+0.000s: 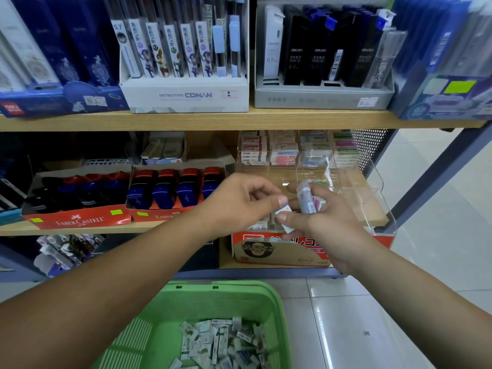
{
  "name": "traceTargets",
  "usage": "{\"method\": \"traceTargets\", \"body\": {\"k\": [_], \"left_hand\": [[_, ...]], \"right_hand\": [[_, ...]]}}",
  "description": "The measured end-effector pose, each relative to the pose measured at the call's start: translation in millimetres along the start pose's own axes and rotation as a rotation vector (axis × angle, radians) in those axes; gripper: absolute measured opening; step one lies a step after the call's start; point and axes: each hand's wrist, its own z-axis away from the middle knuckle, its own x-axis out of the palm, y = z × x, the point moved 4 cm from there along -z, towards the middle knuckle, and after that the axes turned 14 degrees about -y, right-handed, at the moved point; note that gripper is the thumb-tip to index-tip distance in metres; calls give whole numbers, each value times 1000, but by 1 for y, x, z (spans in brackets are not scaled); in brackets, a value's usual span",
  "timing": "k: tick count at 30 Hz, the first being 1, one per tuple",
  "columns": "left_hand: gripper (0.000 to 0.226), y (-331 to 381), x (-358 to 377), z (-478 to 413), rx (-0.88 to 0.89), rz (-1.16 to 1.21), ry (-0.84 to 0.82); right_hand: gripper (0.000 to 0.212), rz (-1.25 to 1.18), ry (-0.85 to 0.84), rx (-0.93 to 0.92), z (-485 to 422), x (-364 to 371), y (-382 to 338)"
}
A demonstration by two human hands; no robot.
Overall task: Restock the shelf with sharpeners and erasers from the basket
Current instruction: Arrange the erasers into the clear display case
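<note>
My right hand (327,225) grips a small stack of wrapped erasers (310,199) in front of the clear acrylic organiser (372,193) on the middle shelf. My left hand (239,201) pinches one small white eraser (284,209) with thumb and fingertips, right beside the stack. Rows of boxed erasers (282,153) fill the organiser's back compartments. Below me the green basket (234,296) holds several loose wrapped erasers (223,344). Red-and-blue sharpeners (170,190) stand in Faber-Castell display boxes left of my hands.
The wooden upper shelf (239,118) carries pencil-lead display boxes, among them a Conan box (186,94). A red-and-white carton (277,249) sits on the lower shelf under my hands. Glossy tiled floor (399,315) lies to the right of the basket.
</note>
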Motion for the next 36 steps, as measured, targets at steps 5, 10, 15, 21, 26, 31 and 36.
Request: {"method": "traceTargets", "body": {"k": [5,10,15,21,26,31,36], "left_hand": [[15,-6,-4,4,-72,279,-2],[21,-7,-5,5,-103,386,-30],[22,-6,-17,10,-134,388,25],[14,-12,-25,17,-127,497,38],[39,-12,-26,22,-46,412,48],[52,-12,-29,23,-49,352,72],[40,-9,-25,22,-63,350,32]], "right_hand": [[38,-234,2,41,0,-1,-1],[33,-212,-5,43,1,-1,-3],[37,-214,78,43,2,-8,-5],[30,-302,98,78,5,-14,-6],[30,-289,68,68,6,-1,-8],[31,-303,72,33,6,3,-11],[27,-230,58,-1,6,4,-12]]}}
